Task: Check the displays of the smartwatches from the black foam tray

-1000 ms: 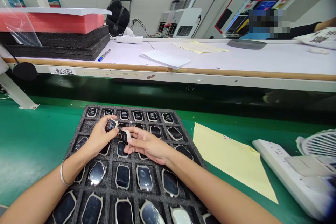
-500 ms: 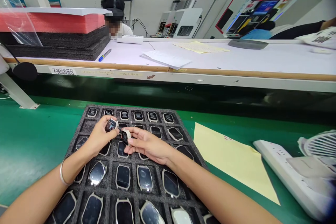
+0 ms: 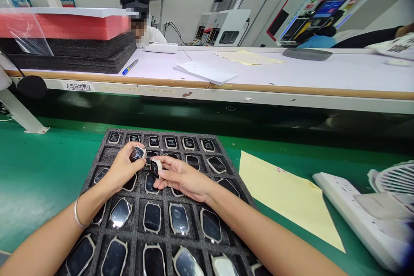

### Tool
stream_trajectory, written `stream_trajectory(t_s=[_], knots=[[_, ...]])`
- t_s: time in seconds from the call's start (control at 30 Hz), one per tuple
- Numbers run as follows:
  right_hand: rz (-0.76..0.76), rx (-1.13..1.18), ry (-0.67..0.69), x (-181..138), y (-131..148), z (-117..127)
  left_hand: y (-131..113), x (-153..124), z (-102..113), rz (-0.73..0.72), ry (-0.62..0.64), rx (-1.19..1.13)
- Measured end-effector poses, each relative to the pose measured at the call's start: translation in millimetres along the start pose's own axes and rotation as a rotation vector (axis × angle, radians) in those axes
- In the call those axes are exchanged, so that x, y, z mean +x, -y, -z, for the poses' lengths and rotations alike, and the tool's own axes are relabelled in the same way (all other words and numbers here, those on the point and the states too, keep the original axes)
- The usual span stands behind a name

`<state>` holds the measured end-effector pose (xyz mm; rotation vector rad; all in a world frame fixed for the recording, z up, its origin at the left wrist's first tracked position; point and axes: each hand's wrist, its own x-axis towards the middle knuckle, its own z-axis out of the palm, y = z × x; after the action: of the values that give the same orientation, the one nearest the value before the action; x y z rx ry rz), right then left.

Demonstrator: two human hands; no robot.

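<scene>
Between the thumb and fingers of my left hand (image 3: 125,164) is a strapless smartwatch (image 3: 137,154), its dark screen tilted upward. My right hand (image 3: 177,177) pinches a second smartwatch (image 3: 155,167) by its pale case, turned nearly edge-on with the screen facing left. The two watches are close together but apart. Both hands are over a black foam tray (image 3: 136,220) divided into square compartments. Several more strapless watches lie in them, such as a watch (image 3: 152,217) nearer me. The far row's watches, among them one watch (image 3: 154,141), show pale lines on their screens.
Right of the tray lie a yellow sheet (image 3: 281,194) and a white power strip (image 3: 352,215). Beyond is a white bench (image 3: 258,77) with papers, a blue pen (image 3: 130,67) and stacked red and black foam (image 3: 71,28). A person in a headband (image 3: 154,35) is behind it.
Both hands hold the same watches in almost the same pose. The person behind the bench has shifted slightly left, and the whole view has moved a little.
</scene>
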<state>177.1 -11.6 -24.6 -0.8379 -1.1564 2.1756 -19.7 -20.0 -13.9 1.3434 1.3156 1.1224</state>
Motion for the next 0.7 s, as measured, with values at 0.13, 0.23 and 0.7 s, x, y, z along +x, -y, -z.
stream_trajectory(t_s=[0.13, 0.23, 0.7], knots=[[-0.011, -0.009, 0.001, -0.3, 0.0, 0.6, 2.4, 0.4, 1.4, -0.018, -0.001, 0.022], [-0.01, -0.018, 0.002, -0.1, -0.4, 1.7, 3.6, 0.2, 2.1, -0.036, 0.001, 0.034], [-0.003, 0.006, -0.002, -0.4, 0.9, 1.6, -0.4, 1.1, 1.0, -0.005, 0.003, 0.036]])
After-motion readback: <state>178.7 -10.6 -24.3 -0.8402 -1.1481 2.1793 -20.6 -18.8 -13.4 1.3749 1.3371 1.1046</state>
